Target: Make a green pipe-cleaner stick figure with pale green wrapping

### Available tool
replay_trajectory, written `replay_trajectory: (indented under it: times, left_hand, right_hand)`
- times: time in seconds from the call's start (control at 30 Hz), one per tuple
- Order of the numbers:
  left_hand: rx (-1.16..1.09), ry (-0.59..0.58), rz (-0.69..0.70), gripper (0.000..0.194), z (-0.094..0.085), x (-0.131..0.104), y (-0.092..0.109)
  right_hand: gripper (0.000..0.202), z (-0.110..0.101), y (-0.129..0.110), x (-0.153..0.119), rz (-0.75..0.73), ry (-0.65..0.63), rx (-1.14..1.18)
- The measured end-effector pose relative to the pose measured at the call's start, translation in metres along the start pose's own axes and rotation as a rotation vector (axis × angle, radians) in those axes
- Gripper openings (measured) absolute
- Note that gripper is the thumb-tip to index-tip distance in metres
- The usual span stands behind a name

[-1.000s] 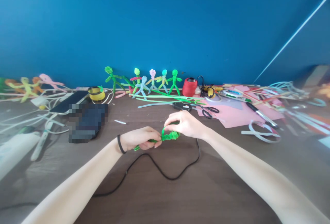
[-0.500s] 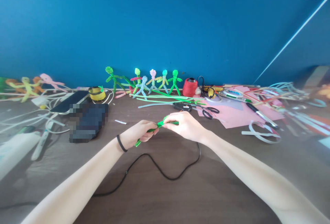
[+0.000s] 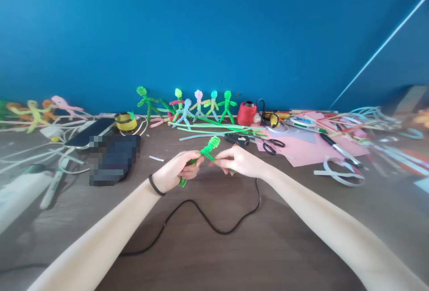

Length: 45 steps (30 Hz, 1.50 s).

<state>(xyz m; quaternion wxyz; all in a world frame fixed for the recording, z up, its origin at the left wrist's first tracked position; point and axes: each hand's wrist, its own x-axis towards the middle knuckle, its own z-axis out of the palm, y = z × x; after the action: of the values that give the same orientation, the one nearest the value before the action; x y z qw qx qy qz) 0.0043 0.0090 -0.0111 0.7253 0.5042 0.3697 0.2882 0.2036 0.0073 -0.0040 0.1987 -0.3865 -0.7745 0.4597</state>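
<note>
A green pipe-cleaner figure (image 3: 211, 146) with a coiled head is held above the middle of the table. My left hand (image 3: 182, 168) is closed round its lower part, and green ends stick out below the fingers. My right hand (image 3: 239, 161) pinches a green strand that runs from the figure's neck. The head tilts up to the right between the two hands. Just behind my right hand lie a black glue gun (image 3: 237, 139) and black-handled scissors (image 3: 273, 145).
Several pipe-cleaner figures (image 3: 228, 105) stand along the blue wall. Loose green stems (image 3: 214, 126) lie before them. Phones (image 3: 117, 159) and white cables are at left, pink paper (image 3: 301, 150) at right. A black cord (image 3: 214, 228) curves across the front.
The coiled green head, earlier under my right fingers, now shows. My right hand has drawn slightly right with a strand, and my left hand has turned a little.
</note>
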Motion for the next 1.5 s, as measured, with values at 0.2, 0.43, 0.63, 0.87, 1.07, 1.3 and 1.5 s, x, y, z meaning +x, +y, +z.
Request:
replay_trajectory:
  times: [0.2,0.43,0.63,0.87,1.07,1.3,1.5]
  left_hand:
    - [0.009,-0.163,-0.027,0.027,0.0,-0.007,0.002]
    - [0.152,-0.446,-0.226,0.023,0.002,-0.011,0.002]
    - [0.298,-0.54,-0.273,0.023,0.005,-0.011,0.001]
    - [0.384,-0.355,-0.269,0.024,0.007,-0.009,-0.002]
    - [0.289,-0.138,-0.218,0.024,0.009,-0.005,-0.004]
    - [0.161,0.107,-0.065,0.025,0.006,-0.001,-0.006]
    - [0.012,0.104,0.056,0.026,0.003,0.0,-0.004]
  right_hand:
    - [0.034,-0.007,0.009,0.002,0.043,-0.204,0.11]
    - [0.024,-0.007,0.017,0.003,0.101,-0.198,0.067]
    - [0.027,-0.003,0.003,0.001,-0.021,-0.049,-0.038]
    - [0.019,0.007,-0.007,-0.003,-0.161,0.195,-0.31]
    - [0.017,0.008,-0.019,-0.007,-0.237,0.303,-0.442]
    - [0.02,0.011,-0.011,-0.007,-0.217,0.345,-0.445]
    - [0.025,0.009,-0.01,-0.005,-0.129,0.299,-0.268]
